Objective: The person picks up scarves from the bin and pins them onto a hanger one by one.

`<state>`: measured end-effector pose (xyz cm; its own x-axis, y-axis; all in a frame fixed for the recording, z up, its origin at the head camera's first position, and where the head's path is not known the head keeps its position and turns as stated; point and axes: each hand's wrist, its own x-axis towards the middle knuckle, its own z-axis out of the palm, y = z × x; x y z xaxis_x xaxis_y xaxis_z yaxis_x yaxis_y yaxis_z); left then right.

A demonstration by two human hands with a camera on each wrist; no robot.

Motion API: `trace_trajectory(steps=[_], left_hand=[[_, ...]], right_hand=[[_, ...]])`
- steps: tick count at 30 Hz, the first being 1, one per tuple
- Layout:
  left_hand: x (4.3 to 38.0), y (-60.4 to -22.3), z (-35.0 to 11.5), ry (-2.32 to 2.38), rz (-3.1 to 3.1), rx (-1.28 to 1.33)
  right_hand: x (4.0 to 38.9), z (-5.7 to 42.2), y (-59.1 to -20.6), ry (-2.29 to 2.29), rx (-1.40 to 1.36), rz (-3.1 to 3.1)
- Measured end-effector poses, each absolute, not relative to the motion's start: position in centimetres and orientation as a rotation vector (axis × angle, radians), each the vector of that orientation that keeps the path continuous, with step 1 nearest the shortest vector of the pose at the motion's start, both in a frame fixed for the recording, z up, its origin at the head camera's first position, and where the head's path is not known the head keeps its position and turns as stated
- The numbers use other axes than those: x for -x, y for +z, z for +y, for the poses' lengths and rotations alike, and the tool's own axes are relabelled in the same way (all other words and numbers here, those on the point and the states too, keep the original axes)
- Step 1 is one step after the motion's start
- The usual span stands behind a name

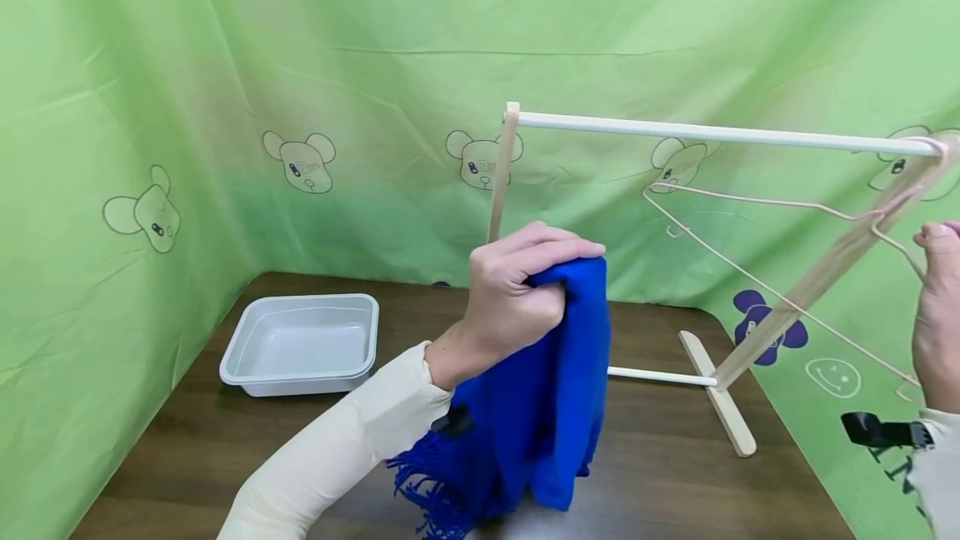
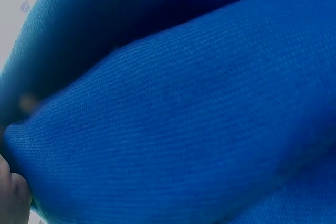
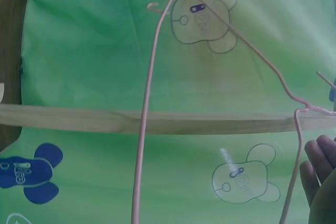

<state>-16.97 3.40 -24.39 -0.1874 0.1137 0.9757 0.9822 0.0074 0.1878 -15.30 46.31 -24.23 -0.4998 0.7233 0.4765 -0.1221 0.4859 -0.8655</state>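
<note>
A blue scarf (image 1: 577,373) with a fringed end hangs in folds from my left hand (image 1: 517,290), whose fingers grip its gathered top above the table. In the left wrist view the scarf (image 2: 184,114) fills nearly everything, with a bit of hand (image 2: 14,195) at the lower left. A pink wire hanger (image 1: 738,275) hangs at the right end of the rack's white rod (image 1: 712,135). My right hand (image 1: 941,315), partly cut off by the edge, is beside the hanger's right arm. In the right wrist view its fingers (image 3: 320,156) are extended close to the wire.
The wooden rack has slanted posts (image 1: 810,298), a foot (image 1: 717,394) and a low white bar (image 1: 660,376). A white plastic basin (image 1: 300,382) stands at the left on the brown table (image 1: 180,457). Green printed curtain (image 1: 390,23) encloses the back and sides.
</note>
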Motion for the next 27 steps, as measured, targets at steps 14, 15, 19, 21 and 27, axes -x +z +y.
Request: trace_trajectory(steps=[14,15,19,21,27], left_hand=[[16.6,-24.4,5.9,-1.335,-1.431,1.211],[16.5,-24.4,6.1,-1.339,-1.43,1.211],[16.1,-24.3,6.6,-1.347,-1.43,1.21],[15.8,-24.2,6.9,-1.344,-1.431,1.206],[15.3,-24.2,7.4,-1.333,-1.434,1.207]], right_hand=[[15.6,46.3,-24.5,1.29,0.592,-1.836],[15.6,46.2,-24.6,1.282,0.587,-1.833],[15.7,46.1,-24.9,1.25,0.579,-1.815],[15.6,46.0,-24.9,1.239,0.582,-1.815],[15.7,45.4,-24.8,1.295,0.548,-1.782]])
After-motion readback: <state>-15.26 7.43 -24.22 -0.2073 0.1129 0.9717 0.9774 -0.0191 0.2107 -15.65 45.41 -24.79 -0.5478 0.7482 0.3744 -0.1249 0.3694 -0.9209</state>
